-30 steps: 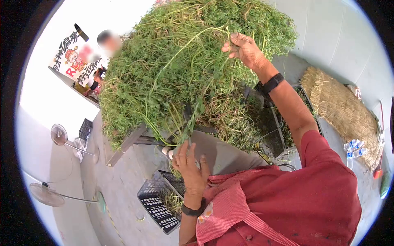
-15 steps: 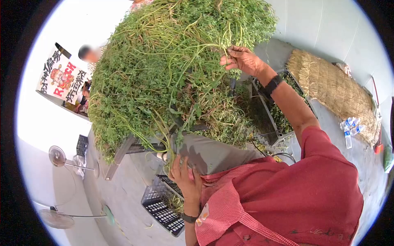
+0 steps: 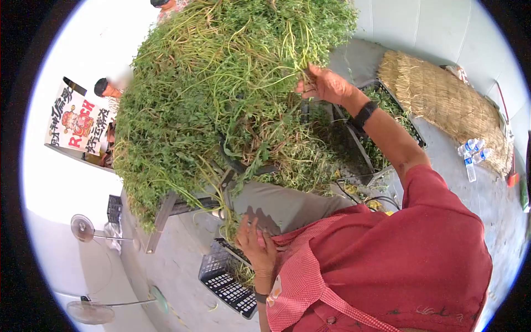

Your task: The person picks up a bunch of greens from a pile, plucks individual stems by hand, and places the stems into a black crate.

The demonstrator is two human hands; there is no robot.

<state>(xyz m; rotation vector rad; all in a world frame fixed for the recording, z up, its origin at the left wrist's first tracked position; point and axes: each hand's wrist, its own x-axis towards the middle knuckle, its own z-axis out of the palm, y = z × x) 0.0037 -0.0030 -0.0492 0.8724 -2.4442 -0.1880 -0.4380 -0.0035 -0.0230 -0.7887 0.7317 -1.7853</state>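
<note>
A large heap of leafy green plants (image 3: 182, 110) with long pale stems fills the upper middle. At its right edge my right hand (image 3: 329, 86) pinches a few stems, its fingers bent around their ends. Low in the view, beside the grey trouser leg, my left hand (image 3: 255, 243) has its fingers curled at the lower ends of a small bunch of stems (image 3: 228, 218). The bunch leans up against the heap. My left fingers partly hide where they meet the stems.
Black crates stand below my left hand (image 3: 229, 282) and right of the heap (image 3: 359, 146). Further right lie a rolled straw mat (image 3: 442, 105) and water bottles (image 3: 470, 157). Fans (image 3: 83, 228) stand at left. Two people (image 3: 110, 91) are partly visible beyond the heap.
The view has shifted, so the heap sits a little further left. My left hand appears slightly lower and right, a little away from the upper stems. My right hand stays at the heap's edge.
</note>
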